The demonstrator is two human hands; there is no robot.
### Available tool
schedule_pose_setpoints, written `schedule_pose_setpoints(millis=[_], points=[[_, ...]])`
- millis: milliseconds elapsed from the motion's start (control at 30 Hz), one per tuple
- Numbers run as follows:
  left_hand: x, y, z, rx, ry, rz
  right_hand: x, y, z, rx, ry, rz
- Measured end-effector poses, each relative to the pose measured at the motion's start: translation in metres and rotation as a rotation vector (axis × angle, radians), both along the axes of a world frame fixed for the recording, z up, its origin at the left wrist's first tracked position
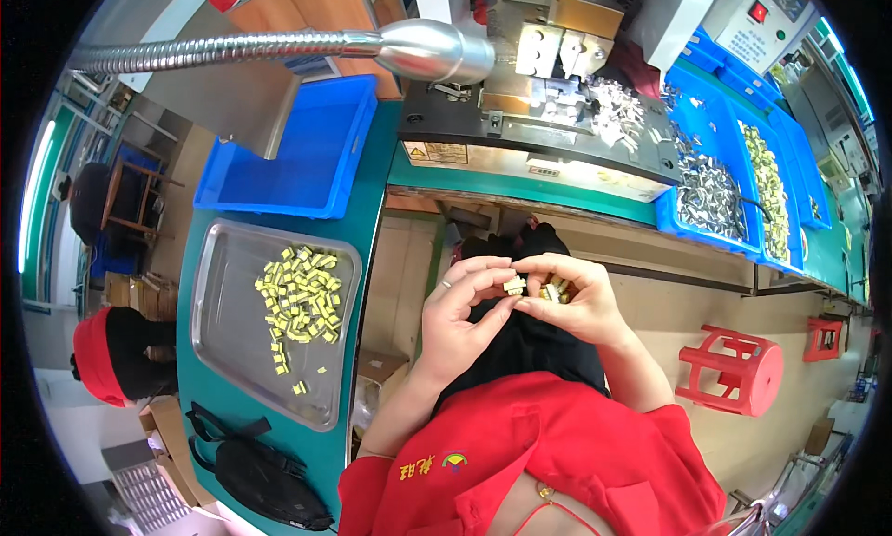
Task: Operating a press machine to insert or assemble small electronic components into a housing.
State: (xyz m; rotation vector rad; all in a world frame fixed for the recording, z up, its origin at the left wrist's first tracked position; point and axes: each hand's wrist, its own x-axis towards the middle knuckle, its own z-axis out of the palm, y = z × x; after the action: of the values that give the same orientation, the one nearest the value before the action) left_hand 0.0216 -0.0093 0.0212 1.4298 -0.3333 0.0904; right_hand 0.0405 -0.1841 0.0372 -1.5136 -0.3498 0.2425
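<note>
My left hand [471, 301] pinches a small yellow block-like part with silver metal [515, 284] between thumb and fingers. Close beside it, my right hand [574, 299] is curled around a few similar yellow-and-silver parts [556, 289], its thumb and fingertips reaching toward the left hand's piece. Both hands are held up in front of my body, off the bench. To the left, a shallow metal tray [216, 322] bears a loose heap of the same kind of yellow parts [302, 294]. The fingers partly hide what the right hand holds.
A blue bin [269, 197] stands beyond the tray; a black waist bag [255, 471] lies nearer. Ahead is a machine [557, 99] under a flexible metal lamp [437, 51]. Blue bins with metal pieces [711, 197] and yellow parts [771, 183] stand right, above a red stool [739, 371].
</note>
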Motion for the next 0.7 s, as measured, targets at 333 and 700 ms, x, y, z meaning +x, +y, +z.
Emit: schedule_pose_setpoints(millis=[333,700], points=[[-0.006,0.013,0.005,0.275,-0.147,0.095,0.039,-0.015,0.009,-0.116,-0.394,-0.21],[-0.034,0.064,-0.005,0.085,0.13,0.42,0.136,-0.041,0.03,-0.164,-0.608,-0.449]])
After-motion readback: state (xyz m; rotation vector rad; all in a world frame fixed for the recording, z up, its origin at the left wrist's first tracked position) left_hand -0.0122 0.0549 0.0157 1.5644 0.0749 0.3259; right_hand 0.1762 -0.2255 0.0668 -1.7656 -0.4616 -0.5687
